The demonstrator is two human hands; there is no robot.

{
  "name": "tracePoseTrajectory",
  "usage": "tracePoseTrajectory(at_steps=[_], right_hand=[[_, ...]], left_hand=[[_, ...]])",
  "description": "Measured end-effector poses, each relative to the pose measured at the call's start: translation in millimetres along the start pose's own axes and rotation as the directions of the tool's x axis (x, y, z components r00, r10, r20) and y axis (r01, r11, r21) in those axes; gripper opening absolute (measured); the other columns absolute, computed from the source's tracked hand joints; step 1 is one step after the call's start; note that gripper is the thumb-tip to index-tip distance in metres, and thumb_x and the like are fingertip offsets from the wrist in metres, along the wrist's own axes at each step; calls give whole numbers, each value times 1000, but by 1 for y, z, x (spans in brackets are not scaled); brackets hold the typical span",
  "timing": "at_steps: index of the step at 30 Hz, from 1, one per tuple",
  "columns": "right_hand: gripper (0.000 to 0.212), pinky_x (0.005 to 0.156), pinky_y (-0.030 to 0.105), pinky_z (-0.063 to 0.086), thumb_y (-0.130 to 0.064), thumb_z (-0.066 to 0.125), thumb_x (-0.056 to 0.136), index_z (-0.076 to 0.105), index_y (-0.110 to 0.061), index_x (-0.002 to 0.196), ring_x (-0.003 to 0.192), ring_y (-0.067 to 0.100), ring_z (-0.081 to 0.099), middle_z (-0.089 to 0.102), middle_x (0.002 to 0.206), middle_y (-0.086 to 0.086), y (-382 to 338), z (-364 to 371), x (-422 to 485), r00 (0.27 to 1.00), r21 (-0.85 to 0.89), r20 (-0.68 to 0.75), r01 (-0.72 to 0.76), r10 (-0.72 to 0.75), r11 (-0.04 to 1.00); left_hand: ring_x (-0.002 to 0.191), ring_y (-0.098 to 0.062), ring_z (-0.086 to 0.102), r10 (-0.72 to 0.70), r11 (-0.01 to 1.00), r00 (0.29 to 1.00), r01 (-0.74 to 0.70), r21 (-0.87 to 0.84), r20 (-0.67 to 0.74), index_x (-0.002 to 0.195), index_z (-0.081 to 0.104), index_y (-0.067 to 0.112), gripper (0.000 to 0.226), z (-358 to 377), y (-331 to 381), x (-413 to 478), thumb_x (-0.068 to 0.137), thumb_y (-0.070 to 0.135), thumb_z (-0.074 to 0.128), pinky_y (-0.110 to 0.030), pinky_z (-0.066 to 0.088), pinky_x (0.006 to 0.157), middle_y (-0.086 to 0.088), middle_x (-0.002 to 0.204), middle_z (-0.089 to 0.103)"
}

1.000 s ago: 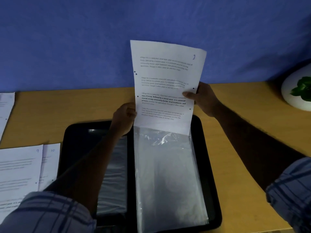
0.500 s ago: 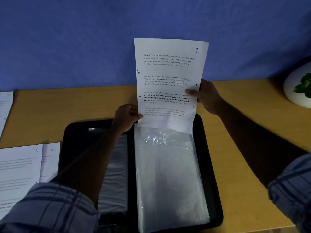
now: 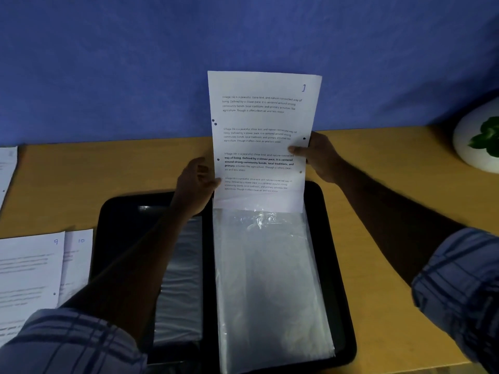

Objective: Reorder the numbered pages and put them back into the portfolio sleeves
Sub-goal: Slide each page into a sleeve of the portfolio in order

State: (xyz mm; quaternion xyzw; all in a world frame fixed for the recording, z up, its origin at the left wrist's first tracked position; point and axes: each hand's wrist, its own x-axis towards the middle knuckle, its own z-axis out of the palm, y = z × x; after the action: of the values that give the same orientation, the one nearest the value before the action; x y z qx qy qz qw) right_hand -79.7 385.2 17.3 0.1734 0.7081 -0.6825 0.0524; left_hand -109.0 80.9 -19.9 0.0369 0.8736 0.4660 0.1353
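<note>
A white printed page [image 3: 263, 117], numbered 1 in its top right corner, stands upright above the open black portfolio [image 3: 334, 265]. Its bottom edge meets the top opening of the clear plastic sleeve [image 3: 270, 287] on the portfolio's right half. My left hand [image 3: 195, 184] pinches the page's lower left edge. My right hand [image 3: 318, 155] pinches its right edge, thumb on the front. Another clear sleeve [image 3: 181, 292] lies on the left half, partly behind my left forearm.
Loose pages marked 9 [image 3: 29, 271] and 10 [image 3: 79, 255] lie on the wooden table [image 3: 81, 184] at the left, with another sheet [image 3: 6, 168] farther back. A white pot with a green plant [image 3: 478, 141] stands at the right edge. A blue wall rises behind.
The page has straightened from a leftward tilt to nearly upright and shifted slightly right. Both hands keep their grip on its edges.
</note>
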Motion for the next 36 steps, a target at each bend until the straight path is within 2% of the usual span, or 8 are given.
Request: tracePoseTrajectory(at_steps=[6, 9, 14, 16, 20, 25, 30, 36], right_hand=[[42, 100, 47, 51, 4, 67, 87, 59, -4, 127, 115, 27, 64, 65, 128, 12, 2, 1, 15, 995, -104, 77, -56, 64, 993], [40, 95, 41, 54, 6, 65, 87, 60, -6, 125, 114, 25, 64, 64, 128, 12, -1, 0, 17, 992, -117, 94, -69, 80, 991], [31, 95, 43, 54, 5, 65, 88, 65, -11, 115, 111, 27, 66, 68, 122, 9, 5, -4, 16, 962, -174, 188, -163, 195, 971], [34, 94, 43, 55, 6, 64, 87, 63, -7, 119, 111, 28, 66, 67, 124, 12, 11, -3, 15, 949, -143, 211, -206, 233, 968], [41, 94, 47, 55, -6, 72, 85, 62, -5, 125, 110, 30, 67, 68, 123, 11, 23, 1, 16, 969, -54, 143, -197, 203, 979], [28, 96, 50, 54, -7, 70, 88, 66, -8, 116, 106, 32, 68, 69, 120, 12, 31, 9, 17, 989, -48, -58, -141, 139, 989], [37, 96, 52, 53, -11, 66, 92, 60, -3, 128, 112, 35, 66, 67, 124, 15, 26, 6, 11, 978, 101, 113, -185, 174, 978], [40, 98, 50, 51, -10, 61, 95, 55, -2, 134, 119, 36, 61, 62, 131, 19, 17, 1, 7, 974, 268, 191, -172, 122, 948]], left_hand=[[93, -7, 66, -81, 996, 996, 79, -52, -43, 136, 49, 11, 47, -6, -9, -10, 92, 16, 64, -3, 41, 67, 8, 98, 68], [87, 3, 63, -79, 996, 996, 78, -40, -32, 135, 51, 11, 47, -6, -10, -8, 91, 19, 67, -6, 43, 71, 14, 92, 68], [98, -11, 66, -88, 993, 996, 87, -76, -9, 137, 48, 8, 53, 0, -4, 4, 89, 15, 67, -26, 51, 90, 0, 103, 73], [98, -14, 66, -112, 991, 994, 111, -75, -8, 138, 47, 9, 55, 1, -3, 9, 88, 15, 69, -26, 49, 85, -2, 105, 72], [92, -15, 61, -106, 990, 994, 109, 88, -35, 133, 53, 11, 50, 0, -3, 11, 86, 15, 72, -24, 41, 80, -5, 98, 71], [102, -22, 64, -101, 977, 993, 86, 197, 66, 113, 70, 12, 25, 1, -1, 15, 88, 18, 68, -31, 50, 88, -3, 110, 71], [102, -20, 67, -158, 983, 982, 166, -72, 108, 125, 63, 8, 41, -1, 8, 26, 86, 15, 73, -33, 53, 90, -3, 115, 70], [94, -19, 70, -173, 933, 971, 215, -290, 164, 111, 65, 6, 18, -5, 10, 19, 93, 6, 64, -32, 59, 84, -1, 98, 72]])
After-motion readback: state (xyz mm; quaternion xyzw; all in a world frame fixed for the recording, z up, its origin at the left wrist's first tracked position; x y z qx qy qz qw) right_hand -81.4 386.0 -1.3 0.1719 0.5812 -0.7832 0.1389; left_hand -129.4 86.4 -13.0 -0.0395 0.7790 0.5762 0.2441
